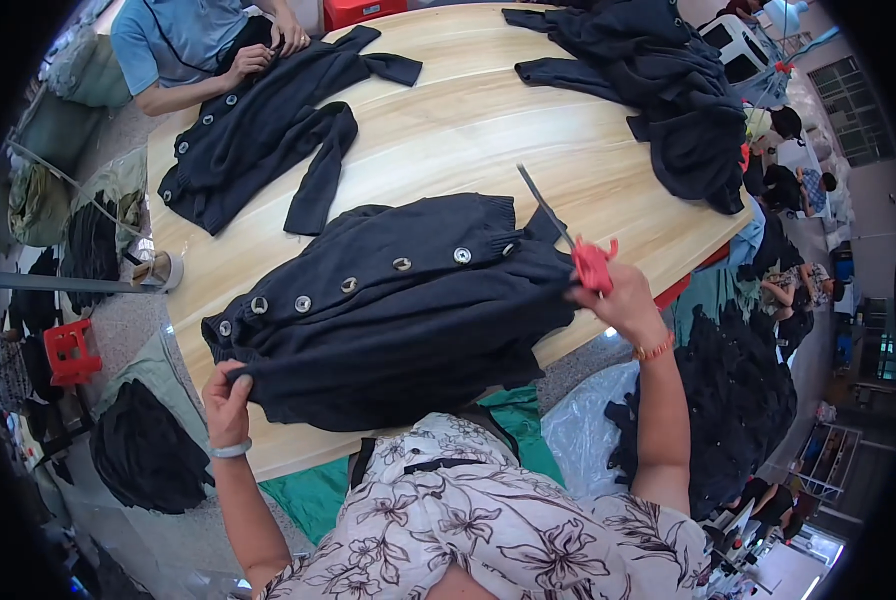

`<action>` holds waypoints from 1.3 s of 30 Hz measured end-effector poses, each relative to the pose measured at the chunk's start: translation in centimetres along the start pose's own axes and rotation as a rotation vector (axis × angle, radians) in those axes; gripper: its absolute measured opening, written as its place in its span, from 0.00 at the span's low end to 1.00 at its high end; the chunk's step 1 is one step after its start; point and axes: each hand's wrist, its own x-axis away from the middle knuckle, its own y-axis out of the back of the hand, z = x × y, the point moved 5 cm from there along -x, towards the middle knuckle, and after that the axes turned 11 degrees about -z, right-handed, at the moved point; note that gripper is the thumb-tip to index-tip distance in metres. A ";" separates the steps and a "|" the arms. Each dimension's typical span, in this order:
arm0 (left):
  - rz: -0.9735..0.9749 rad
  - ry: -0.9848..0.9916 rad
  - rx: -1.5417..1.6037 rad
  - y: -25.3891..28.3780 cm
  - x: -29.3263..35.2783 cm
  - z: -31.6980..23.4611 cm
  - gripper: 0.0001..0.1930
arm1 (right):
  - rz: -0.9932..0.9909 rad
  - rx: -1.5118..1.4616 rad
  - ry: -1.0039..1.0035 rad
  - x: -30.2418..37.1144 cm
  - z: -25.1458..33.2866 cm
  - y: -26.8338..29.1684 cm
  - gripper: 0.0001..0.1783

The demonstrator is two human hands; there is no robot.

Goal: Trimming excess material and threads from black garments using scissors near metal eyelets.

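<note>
Hands work at the near edge of a pale wooden surface [448,130]. Left hand [227,400] has its grip pinching the hem of a dark navy knitted cardigan with metal buttons [398,310], which lies flat and overhangs that edge. Right hand [623,300] is closed round red-handled scissors [568,240], blades raised over the cardigan's collar. Bare wood lies open beyond it. Farther off, another person's hands [268,50] handle a second dark cardigan [258,130]; a heap of dark knitwear [658,90] fills the far right corner.
</note>
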 end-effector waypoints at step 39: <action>0.724 -0.950 -1.010 -38.0 -0.1 11.8 0.31 | 0.542 -0.001 0.564 -1.5 14.8 -12.2 0.12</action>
